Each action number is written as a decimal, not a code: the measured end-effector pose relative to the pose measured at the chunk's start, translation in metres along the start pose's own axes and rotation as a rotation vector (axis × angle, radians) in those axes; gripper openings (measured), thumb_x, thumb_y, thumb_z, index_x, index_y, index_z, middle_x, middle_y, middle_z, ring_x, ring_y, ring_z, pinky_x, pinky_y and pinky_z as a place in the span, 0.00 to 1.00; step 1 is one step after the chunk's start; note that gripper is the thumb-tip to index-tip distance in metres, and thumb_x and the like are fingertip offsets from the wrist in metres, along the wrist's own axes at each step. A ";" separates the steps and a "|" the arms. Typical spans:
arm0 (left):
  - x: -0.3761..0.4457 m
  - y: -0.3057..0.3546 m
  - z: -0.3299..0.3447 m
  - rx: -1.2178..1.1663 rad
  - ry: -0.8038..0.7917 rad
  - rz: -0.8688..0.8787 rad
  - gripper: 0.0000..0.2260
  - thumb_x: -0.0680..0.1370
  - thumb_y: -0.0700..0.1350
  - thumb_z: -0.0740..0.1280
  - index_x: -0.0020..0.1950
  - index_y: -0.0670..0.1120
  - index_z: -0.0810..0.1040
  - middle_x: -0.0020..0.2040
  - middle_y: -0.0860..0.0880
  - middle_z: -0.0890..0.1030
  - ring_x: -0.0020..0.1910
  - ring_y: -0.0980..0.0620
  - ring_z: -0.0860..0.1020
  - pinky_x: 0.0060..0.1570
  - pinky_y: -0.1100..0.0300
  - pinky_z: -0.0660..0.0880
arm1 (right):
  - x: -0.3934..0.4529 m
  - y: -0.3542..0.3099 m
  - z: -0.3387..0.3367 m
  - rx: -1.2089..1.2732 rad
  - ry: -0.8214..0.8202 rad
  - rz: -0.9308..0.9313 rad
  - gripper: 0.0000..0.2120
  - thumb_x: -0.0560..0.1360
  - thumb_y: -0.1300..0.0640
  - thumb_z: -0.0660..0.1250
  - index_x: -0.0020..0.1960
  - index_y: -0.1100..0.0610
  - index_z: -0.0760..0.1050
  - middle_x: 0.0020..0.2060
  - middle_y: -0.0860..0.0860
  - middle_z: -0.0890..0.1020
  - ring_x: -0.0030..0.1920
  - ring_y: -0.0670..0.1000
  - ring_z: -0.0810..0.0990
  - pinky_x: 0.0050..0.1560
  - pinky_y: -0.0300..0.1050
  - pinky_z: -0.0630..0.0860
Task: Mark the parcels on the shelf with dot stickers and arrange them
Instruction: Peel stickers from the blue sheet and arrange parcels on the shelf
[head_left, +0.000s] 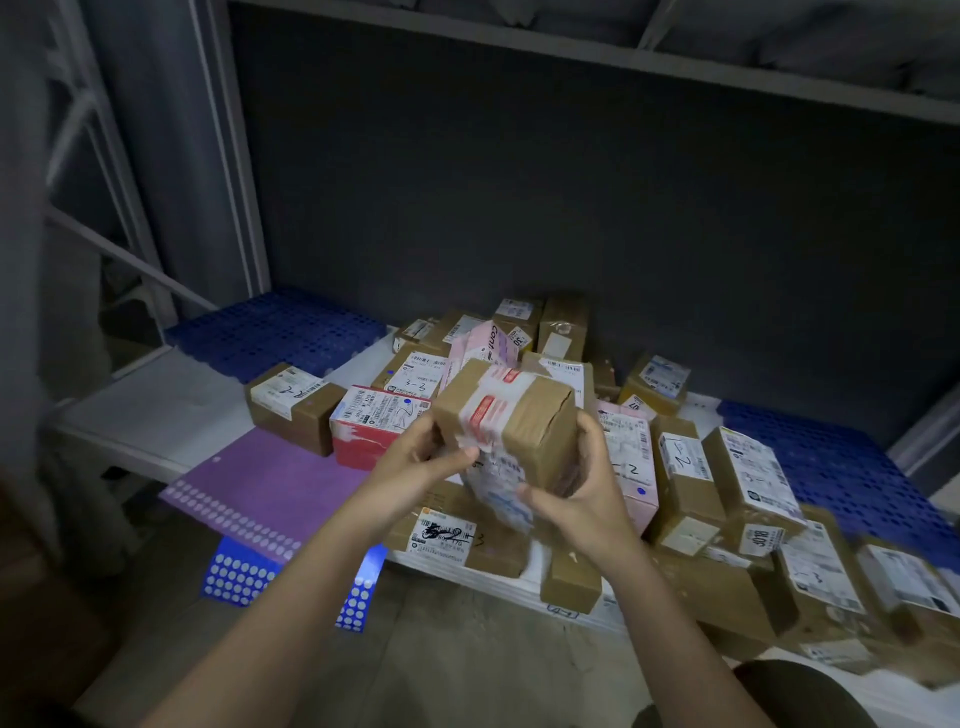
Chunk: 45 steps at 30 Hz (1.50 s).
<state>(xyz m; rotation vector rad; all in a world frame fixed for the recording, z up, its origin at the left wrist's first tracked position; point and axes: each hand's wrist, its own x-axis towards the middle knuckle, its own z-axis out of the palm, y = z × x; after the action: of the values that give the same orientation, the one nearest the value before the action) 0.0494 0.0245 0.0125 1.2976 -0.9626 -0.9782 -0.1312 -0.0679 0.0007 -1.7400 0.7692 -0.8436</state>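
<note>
Both my hands hold a brown cardboard parcel (511, 415) with red-and-white tape, lifted above the pile on the shelf. My left hand (421, 457) grips its left lower edge; my right hand (582, 493) wraps its right side and bottom. A white label shows on its underside. A purple dot-sticker sheet (260, 488) lies on the shelf's front left, and a blue sticker sheet (239, 577) hangs below it. Several parcels lie piled around, among them a red-and-white box (371, 426) and a pink box (631, 462), each with a blue dot.
The white shelf board (156, 405) carries blue plastic grids at the back left (275, 332) and right (852, 467). A brown box (293, 405) stands left of the pile. A dark back wall and the upper shelf (571, 57) close in the space.
</note>
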 end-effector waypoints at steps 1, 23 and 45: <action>0.000 0.000 0.001 -0.006 0.026 0.019 0.13 0.75 0.38 0.68 0.58 0.48 0.75 0.54 0.53 0.82 0.55 0.58 0.79 0.53 0.66 0.75 | -0.002 0.003 0.001 -0.042 0.009 -0.026 0.44 0.65 0.57 0.79 0.72 0.45 0.57 0.68 0.46 0.68 0.68 0.43 0.68 0.64 0.44 0.72; -0.014 -0.019 -0.007 0.039 0.056 -0.292 0.17 0.75 0.56 0.67 0.61 0.53 0.68 0.52 0.54 0.81 0.45 0.56 0.82 0.36 0.61 0.76 | -0.018 0.017 0.016 0.214 -0.141 0.312 0.18 0.76 0.53 0.66 0.61 0.35 0.69 0.58 0.44 0.81 0.55 0.44 0.81 0.57 0.50 0.78; 0.019 -0.080 -0.008 0.261 0.230 -0.336 0.20 0.82 0.54 0.54 0.70 0.47 0.70 0.63 0.45 0.77 0.59 0.45 0.77 0.59 0.53 0.74 | -0.003 0.077 0.043 -0.351 -0.039 0.241 0.38 0.69 0.44 0.72 0.72 0.34 0.55 0.63 0.42 0.76 0.62 0.49 0.76 0.60 0.57 0.75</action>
<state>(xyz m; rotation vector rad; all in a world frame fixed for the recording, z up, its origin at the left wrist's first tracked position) 0.0601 0.0071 -0.0670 1.7920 -0.7230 -0.9493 -0.1059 -0.0657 -0.0836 -1.9122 1.1272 -0.5319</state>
